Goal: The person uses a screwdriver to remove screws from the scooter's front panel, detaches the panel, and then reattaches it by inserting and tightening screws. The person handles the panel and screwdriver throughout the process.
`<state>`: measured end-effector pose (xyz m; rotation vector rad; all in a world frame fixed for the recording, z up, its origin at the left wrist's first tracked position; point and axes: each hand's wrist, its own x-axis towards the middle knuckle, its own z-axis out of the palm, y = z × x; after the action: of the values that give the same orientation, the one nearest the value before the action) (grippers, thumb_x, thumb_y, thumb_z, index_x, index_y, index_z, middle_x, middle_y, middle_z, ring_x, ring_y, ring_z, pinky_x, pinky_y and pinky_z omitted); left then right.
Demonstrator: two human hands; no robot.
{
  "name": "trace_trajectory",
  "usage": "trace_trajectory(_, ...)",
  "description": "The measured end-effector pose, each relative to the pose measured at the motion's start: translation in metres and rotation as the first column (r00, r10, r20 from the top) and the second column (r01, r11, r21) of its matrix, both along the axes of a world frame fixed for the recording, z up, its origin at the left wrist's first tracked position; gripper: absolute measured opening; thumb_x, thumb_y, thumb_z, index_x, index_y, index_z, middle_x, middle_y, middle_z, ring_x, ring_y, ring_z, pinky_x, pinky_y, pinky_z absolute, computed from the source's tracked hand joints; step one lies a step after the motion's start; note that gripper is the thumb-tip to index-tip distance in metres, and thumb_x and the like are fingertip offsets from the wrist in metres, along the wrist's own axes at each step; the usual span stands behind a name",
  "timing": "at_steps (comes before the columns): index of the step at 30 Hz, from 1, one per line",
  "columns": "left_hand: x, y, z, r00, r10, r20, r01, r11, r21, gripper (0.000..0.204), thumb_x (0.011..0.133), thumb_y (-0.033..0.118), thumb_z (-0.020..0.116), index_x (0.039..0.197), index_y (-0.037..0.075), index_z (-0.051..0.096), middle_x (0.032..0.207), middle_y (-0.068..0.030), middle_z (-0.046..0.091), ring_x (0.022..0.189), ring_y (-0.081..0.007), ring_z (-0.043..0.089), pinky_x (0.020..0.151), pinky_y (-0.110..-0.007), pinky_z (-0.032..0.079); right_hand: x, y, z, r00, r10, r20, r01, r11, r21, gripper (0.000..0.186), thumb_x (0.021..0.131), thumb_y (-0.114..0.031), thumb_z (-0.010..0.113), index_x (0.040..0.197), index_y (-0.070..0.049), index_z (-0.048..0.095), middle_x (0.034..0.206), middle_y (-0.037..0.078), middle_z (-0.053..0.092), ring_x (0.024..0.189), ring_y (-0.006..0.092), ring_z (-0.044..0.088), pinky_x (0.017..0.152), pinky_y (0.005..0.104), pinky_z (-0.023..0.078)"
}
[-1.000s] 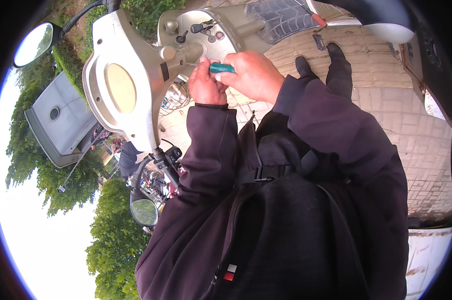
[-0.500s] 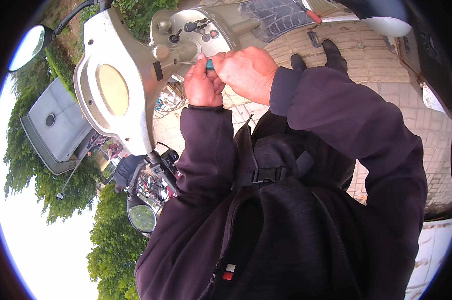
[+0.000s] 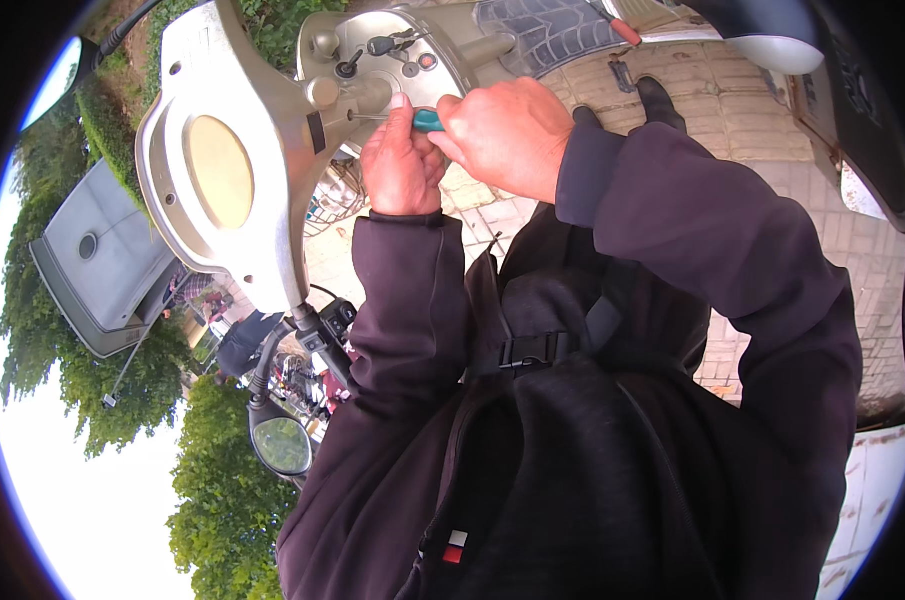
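Observation:
My right hand (image 3: 507,135) is closed around the teal handle of a screwdriver (image 3: 427,120). The thin shaft runs left to a small hole in the side of the cream scooter handlebar cover (image 3: 267,140). My left hand (image 3: 402,170) has curled fingers and thumb at the shaft, just left of the handle; its exact contact is partly hidden. Behind both hands, keys (image 3: 382,45) lie on the scooter's front panel (image 3: 434,90) beside small round buttons.
A red-handled tool (image 3: 624,30) lies by the grey footboard mat (image 3: 532,40). Mirrors (image 3: 282,445), a grey box-like vehicle body (image 3: 102,255) and a person in dark clothing (image 3: 247,340) are at left. My boots (image 3: 657,100) stand on paving (image 3: 782,190); a dark vehicle is at right.
The scooter has shifted slightly up and left in view. My right hand has turned and moved a little up and right, showing more of the teal handle than half a second ago.

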<state>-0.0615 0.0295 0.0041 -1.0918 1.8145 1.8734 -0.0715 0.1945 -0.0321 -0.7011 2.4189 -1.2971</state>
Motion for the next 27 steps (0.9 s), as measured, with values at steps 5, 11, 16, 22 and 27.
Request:
trace_trajectory(5,-0.007,0.001,-0.003,0.998,0.066,-0.016,-0.064,0.993,0.097,0.031,0.109,0.027,0.052,0.090,0.004,0.062,0.057,0.0023,0.046,0.042,-0.0088,0.031,0.040,-0.027,0.023,-0.002,0.016,0.009,0.995,-0.099,-0.015,0.096,0.990,-0.105,0.032,0.095,-0.031,0.067,0.096,0.001,0.068,0.079,0.013,0.072,0.068,0.0264,0.073,0.057,0.0388,0.057)
trace_trajectory(11,0.000,-0.002,-0.014,0.990,-0.038,-0.138,0.056,0.990,0.128,0.032,0.110,0.027,0.050,0.087,0.006,0.056,0.054,0.0046,0.034,0.041,-0.0090,0.027,0.038,-0.028,0.022,-0.021,0.022,-0.006,0.036,0.500,0.865,0.424,0.776,-0.466,0.056,0.103,-0.057,0.055,0.099,-0.004,0.069,0.075,0.006,0.058,0.049,0.0141,0.056,0.043,0.0324,0.050)
trace_trajectory(16,0.001,0.001,-0.002,0.998,-0.014,-0.060,0.020,0.995,0.100,0.038,0.110,0.032,0.051,0.080,0.009,0.053,0.054,0.0050,0.034,0.041,-0.0093,0.028,0.040,-0.027,0.023,-0.014,0.010,0.002,0.862,0.113,0.494,-0.051,0.989,-0.138,0.032,0.100,-0.033,0.060,0.104,-0.004,0.072,0.072,0.009,0.066,0.068,0.0226,0.070,0.055,0.0385,0.055)
trace_trajectory(22,-0.007,0.008,0.002,1.000,0.027,0.006,-0.028,0.993,0.116,0.033,0.109,0.031,0.051,0.087,0.007,0.059,0.054,0.0032,0.040,0.041,-0.0101,0.029,0.040,-0.028,0.024,-0.001,0.011,0.012,0.972,-0.143,-0.185,0.134,0.989,-0.063,0.033,0.092,-0.030,0.070,0.100,0.002,0.066,0.069,0.018,0.068,0.066,0.0329,0.071,0.059,0.0441,0.055)
trace_trajectory(27,-0.005,0.002,-0.011,0.995,0.039,-0.095,-0.022,0.984,0.176,0.030,0.108,0.028,0.051,0.096,0.001,0.061,0.056,0.0033,0.035,0.043,-0.0104,0.032,0.041,-0.028,0.026,-0.006,0.026,-0.002,0.389,0.213,0.896,0.404,0.835,-0.374,0.058,0.096,-0.050,0.066,0.090,0.007,0.065,0.067,0.019,0.064,0.058,0.0340,0.065,0.058,0.0468,0.051)
